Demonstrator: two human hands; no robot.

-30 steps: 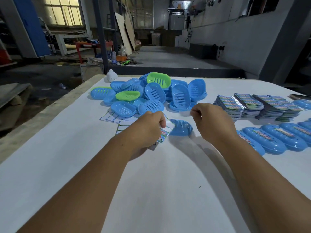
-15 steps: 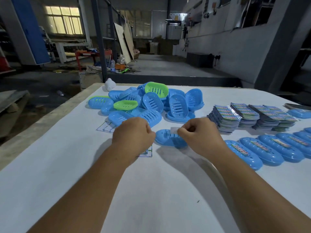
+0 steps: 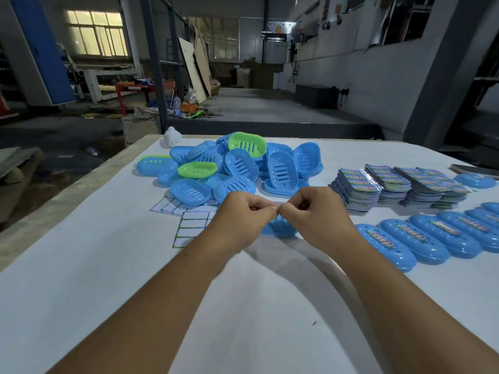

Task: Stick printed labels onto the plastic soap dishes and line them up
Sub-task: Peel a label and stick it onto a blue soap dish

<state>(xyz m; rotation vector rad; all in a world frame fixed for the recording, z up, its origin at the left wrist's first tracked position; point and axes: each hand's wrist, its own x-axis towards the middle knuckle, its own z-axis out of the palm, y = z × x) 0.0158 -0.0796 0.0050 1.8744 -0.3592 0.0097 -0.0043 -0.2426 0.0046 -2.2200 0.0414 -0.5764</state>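
item: blue soap dish (image 3: 279,228), upside down on the white table (image 3: 108,279), just under both hands. left hand (image 3: 240,220) and right hand (image 3: 316,214) curled, fingertips meeting; label hidden, grip unconfirmed. judged light, rigid, slick; steady by rim.

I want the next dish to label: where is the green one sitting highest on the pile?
In the head view, the green dish tops the far side of the blue dish pile, left of the label stacks.

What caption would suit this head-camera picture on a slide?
Both hands, left hand and right hand, meet fingertip to fingertip above a blue dish, between the unlabelled pile and labelled row.
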